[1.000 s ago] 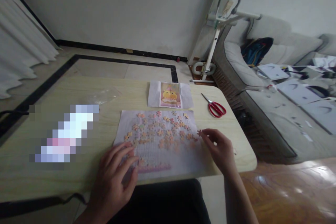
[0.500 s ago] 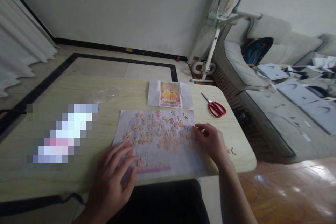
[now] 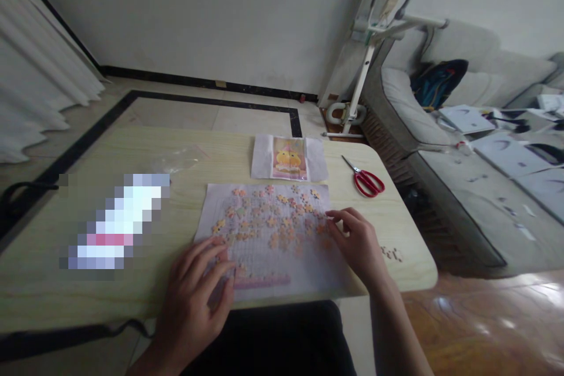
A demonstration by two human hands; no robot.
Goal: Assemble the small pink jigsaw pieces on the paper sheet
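Note:
Many loose puzzle pieces (image 3: 273, 220) in yellow, pink and peach lie over a white printed sheet (image 3: 317, 270). A joined pink strip of puzzle (image 3: 264, 280) runs along the sheet's near side. My left hand (image 3: 200, 279) rests at the sheet's lower left with fingers spread and curved, its fingertips beside the left end of that strip. At the sheet's right edge my right hand (image 3: 352, 235) is closed, thumb and forefinger pinched on what looks like a puzzle piece, mostly hidden by the fingertips. Behind the sheet lies a reference picture (image 3: 288, 158) of a yellow cartoon figure.
Red-handled scissors (image 3: 368, 182) lie at the table's right. Several pieces (image 3: 391, 254) sit on the bare wood beyond my right wrist. Clear plastic (image 3: 180, 158) and a pixelated bright object (image 3: 123, 223) are at left. A grey sofa (image 3: 453, 200) stands right of the table (image 3: 409, 270).
The whole view has shifted slightly, so things appear a little further right. Both hands keep nearly the same places over the sheet, and the pieces show no clear movement.

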